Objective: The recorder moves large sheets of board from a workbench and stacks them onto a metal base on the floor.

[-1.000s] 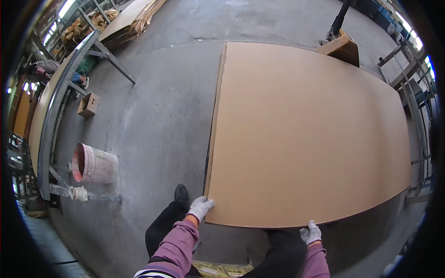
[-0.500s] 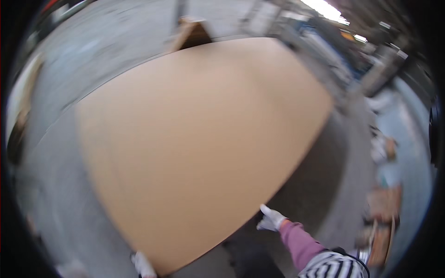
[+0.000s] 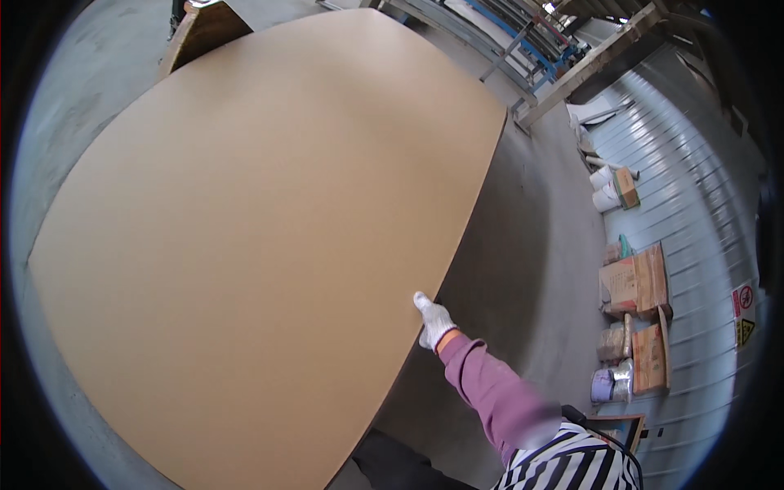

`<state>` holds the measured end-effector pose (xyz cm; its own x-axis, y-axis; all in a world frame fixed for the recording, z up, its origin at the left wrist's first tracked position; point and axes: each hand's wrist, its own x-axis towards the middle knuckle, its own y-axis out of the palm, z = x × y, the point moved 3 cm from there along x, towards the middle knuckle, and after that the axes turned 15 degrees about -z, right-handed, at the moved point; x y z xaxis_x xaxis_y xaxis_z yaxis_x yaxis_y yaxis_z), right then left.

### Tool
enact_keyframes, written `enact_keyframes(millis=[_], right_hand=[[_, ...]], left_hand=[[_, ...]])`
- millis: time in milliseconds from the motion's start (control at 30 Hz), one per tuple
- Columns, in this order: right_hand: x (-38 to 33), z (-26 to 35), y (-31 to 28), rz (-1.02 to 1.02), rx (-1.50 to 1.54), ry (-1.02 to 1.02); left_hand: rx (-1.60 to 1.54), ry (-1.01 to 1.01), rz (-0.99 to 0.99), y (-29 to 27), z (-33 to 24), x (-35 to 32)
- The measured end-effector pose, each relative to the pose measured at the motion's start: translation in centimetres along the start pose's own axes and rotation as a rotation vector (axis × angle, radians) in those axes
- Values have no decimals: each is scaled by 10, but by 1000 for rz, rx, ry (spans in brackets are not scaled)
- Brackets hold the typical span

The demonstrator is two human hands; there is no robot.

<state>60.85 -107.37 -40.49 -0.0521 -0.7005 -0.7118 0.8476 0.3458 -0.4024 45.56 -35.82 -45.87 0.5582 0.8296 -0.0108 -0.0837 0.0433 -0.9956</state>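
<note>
A very large, thin, light-brown board [image 3: 245, 245] fills most of the view and hangs over the grey concrete floor [image 3: 523, 269]. My right hand [image 3: 431, 320], in a white glove with a pink sleeve behind it, grips the board's right edge near the lower end. My left hand is out of sight, either below the frame or behind the board. My dark trouser leg [image 3: 400, 465] shows under the board's near corner.
Along the corrugated metal wall [image 3: 702, 245] on the right stand cardboard boxes [image 3: 635, 282], white buckets [image 3: 606, 196] and a small tin [image 3: 603, 384]. Metal racks and a timber beam [image 3: 588, 65] lie at the top right. A wooden piece [image 3: 200, 28] sticks out beyond the board's far end.
The view has swung to the right side of the board. One second ago both gloved hands held its near edge; now only the right hand shows, on the right edge.
</note>
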Motion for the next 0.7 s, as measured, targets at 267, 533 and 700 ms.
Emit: enact_keyframes(millis=[267, 533, 700], right_hand=[[-80, 24, -10, -300, -599, -626], [-128, -8, -79, 418, -201, -484], [-303, -41, -55, 557, -469, -659]], left_hand=[[-173, -54, 124, -85, -6, -5], [-1954, -1218, -274, -215, 290, 17], [-2042, -1192, -788, -395, 528, -17]])
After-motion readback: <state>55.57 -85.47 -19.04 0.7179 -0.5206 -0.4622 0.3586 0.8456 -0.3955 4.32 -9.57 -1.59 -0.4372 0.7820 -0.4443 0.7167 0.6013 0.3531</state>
